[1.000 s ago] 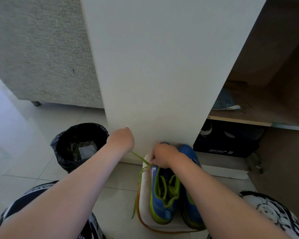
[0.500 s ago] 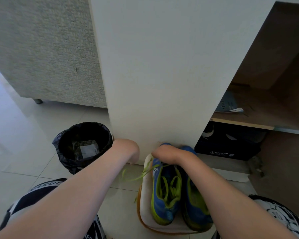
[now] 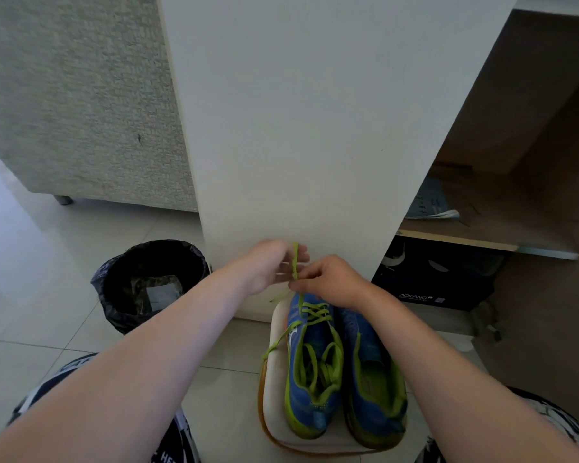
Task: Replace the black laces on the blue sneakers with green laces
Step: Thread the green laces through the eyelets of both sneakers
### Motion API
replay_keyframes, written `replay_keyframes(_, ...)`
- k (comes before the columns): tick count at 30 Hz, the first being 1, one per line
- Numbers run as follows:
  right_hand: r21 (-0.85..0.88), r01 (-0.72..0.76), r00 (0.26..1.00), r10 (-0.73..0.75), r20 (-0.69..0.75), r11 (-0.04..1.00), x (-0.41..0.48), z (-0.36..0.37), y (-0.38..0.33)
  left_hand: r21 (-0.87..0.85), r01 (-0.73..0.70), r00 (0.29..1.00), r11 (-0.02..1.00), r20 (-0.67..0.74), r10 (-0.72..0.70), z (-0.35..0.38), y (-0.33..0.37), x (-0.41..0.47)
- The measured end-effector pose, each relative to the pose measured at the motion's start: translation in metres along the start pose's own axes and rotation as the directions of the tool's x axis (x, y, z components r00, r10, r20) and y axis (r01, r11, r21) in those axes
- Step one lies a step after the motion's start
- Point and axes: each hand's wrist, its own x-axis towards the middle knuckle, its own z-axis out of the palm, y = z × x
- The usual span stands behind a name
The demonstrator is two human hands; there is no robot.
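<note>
Two blue sneakers with lime trim stand side by side on a white pad. The left sneaker has a green lace crossed through its front eyelets, and one loose end trails off its left side. The right sneaker shows no lace. My right hand pinches the green lace just above the left sneaker's toe. My left hand holds the same strand higher up, so it runs upright between both hands.
A black-lined waste bin stands on the tiled floor to the left. A white cabinet panel rises right behind the shoes. An open wooden shelf at right holds papers, with a black shoebox beneath it.
Both hands rose from beside the left sneaker's toe and came together above it. The lace that hung slack to the left now runs upright between them.
</note>
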Motion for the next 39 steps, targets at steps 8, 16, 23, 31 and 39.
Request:
replay_keyframes(8,-0.110,-0.118,0.985,0.102,-0.140,0.987,-0.001,-0.007,0.012,0.021,-0.178,0.984,0.984,-0.016,0.179,0.008,0.018,-0.004)
replay_keyframes(16,0.000,0.206,0.971,-0.205,-0.120,0.979,-0.006,-0.020,-0.002,0.776,-0.426,0.891,0.465,0.271,0.365,0.009,0.024,-0.024)
replay_keyframes(23,0.030,-0.008,0.993,0.012,-0.117,1.000,-0.013,-0.038,0.005,0.868,-0.228,0.868,0.442,-0.025,0.495,-0.015,0.031,-0.017)
replay_keyframes(31,-0.326,-0.212,0.975,0.222,-0.006,0.921,-0.023,-0.048,0.025,0.953,0.230,0.885,0.197,-0.289,0.366,-0.028,0.021,-0.010)
replay_keyframes(39,-0.267,-0.104,0.994,0.105,-0.011,0.958,-0.025,-0.035,0.005,0.836,-0.421,0.888,0.353,0.299,0.349,0.026,0.000,-0.011)
